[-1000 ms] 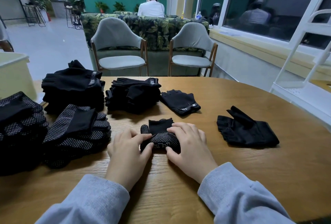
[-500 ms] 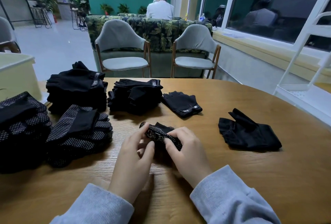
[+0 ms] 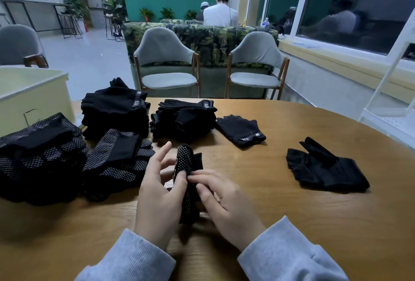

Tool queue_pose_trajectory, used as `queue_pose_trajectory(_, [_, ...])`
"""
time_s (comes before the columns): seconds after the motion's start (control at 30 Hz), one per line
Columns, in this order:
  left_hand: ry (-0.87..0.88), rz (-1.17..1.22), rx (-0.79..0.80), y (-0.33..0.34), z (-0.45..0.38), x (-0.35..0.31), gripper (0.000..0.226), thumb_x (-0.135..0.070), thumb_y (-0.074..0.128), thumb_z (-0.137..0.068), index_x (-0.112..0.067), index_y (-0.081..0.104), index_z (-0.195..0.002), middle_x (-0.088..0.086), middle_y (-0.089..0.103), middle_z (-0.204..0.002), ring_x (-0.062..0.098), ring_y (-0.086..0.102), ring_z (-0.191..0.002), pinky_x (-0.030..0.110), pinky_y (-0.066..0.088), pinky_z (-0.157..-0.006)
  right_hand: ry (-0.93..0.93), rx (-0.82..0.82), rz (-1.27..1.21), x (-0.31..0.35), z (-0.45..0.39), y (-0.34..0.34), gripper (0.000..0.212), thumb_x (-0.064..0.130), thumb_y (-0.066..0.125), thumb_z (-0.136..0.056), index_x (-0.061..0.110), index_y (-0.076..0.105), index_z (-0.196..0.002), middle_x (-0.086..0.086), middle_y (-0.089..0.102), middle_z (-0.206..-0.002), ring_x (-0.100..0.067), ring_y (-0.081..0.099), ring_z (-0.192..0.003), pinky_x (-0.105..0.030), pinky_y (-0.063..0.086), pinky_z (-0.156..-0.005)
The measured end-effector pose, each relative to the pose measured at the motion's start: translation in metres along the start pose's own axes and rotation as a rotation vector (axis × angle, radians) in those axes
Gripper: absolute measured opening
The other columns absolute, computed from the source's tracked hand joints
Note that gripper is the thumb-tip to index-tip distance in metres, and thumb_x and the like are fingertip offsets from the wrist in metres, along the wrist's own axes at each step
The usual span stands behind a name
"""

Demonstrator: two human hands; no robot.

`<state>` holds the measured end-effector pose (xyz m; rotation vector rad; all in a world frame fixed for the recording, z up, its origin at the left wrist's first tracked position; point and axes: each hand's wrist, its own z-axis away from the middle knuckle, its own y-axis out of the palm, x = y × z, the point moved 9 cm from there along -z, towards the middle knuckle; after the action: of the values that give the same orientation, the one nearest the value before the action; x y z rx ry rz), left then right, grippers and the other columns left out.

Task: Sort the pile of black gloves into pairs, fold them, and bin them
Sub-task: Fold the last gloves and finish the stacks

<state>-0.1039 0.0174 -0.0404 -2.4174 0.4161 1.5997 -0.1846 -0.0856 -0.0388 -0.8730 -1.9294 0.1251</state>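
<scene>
Hands, left (image 3: 160, 193) and right (image 3: 224, 200), both pinch 1 folded dotted glove bundle (image 3: 187, 182) upright.

You sit in an office lounge: grey chairs (image 3: 167, 65) at twelve o'clock, leaf-print sofa (image 3: 202, 40) behind, windows (image 3: 350, 4) at two.
</scene>
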Motion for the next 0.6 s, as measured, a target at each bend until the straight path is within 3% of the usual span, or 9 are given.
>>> queue_pose_trajectory(0.2, [0.131,-0.163,0.143,-0.017,-0.005,-0.021,0.047,-0.019,0.054,-0.078,-0.052,0.05,-0.111,-0.019,0.062,-0.098,0.005,0.063,-0.084,0.015,0.048,-0.073,0.035,-0.158,0.108,0.006,-0.007,-0.015,0.028,0.035,0.052,-0.081,0.024,0.055,-0.106,0.016,0.054,-0.105,-0.006,0.052,-0.102,-0.01,0.035,-0.085])
queue_pose_trajectory(0.33, [0.138,-0.197,0.304,-0.023,-0.005,-0.03,0.041,-0.018,0.052,-0.078,-0.046,0.054,-0.108,-0.015,0.064,-0.099,0.007,0.064,-0.085,0.017,0.049,-0.07,0.087,0.049,0.134,0.017,-0.018,0.007,0.063,0.044,0.054,-0.076,0.031,0.037,-0.135,0.033,0.037,-0.121,0.009,0.034,-0.119,-0.005,0.025,-0.098])
queue_pose_trajectory(0.4, [0.15,-0.208,0.315,-0.029,-0.004,-0.034,0.033,-0.017,0.052,-0.079,-0.044,0.056,-0.098,-0.014,0.065,-0.096,0.007,0.065,-0.083,0.017,0.05,-0.068,0.101,0.14,0.093,0.022,-0.023,0.02,0.064,0.031,0.06,-0.08,0.031,0.032,-0.138,0.032,0.043,-0.113,0.009,0.041,-0.111,-0.006,0.031,-0.094])
queue_pose_trajectory(0.47, [0.141,-0.2,0.309,-0.038,-0.004,-0.034,0.02,-0.021,0.055,-0.079,-0.039,0.055,-0.088,-0.006,0.067,-0.093,0.019,0.065,-0.081,0.033,0.054,-0.07,0.071,0.13,0.038,0.029,-0.028,0.025,0.054,0.016,0.061,-0.086,0.034,0.035,-0.129,0.021,0.054,-0.102,0.001,0.051,-0.098,-0.011,0.041,-0.084])
queue_pose_trajectory(0.53, [0.138,-0.197,0.323,-0.048,-0.004,-0.033,0.004,-0.027,0.057,-0.08,-0.032,0.058,-0.081,-0.001,0.068,-0.099,0.027,0.065,-0.087,0.048,0.053,-0.075,0.052,0.099,-0.01,0.035,-0.032,0.027,0.046,0.013,0.06,-0.088,0.042,0.034,-0.113,0.013,0.057,-0.096,-0.004,0.057,-0.09,-0.017,0.046,-0.079])
queue_pose_trajectory(0.6, [0.165,-0.247,0.326,-0.059,-0.005,-0.035,0.011,-0.023,0.058,-0.081,-0.031,0.063,-0.076,-0.006,0.066,-0.11,0.018,0.063,-0.102,0.039,0.051,-0.085,0.045,0.094,-0.048,0.04,-0.035,0.032,0.039,0.013,0.061,-0.089,0.039,0.035,-0.103,0.011,0.057,-0.095,-0.006,0.058,-0.086,-0.023,0.05,-0.077])
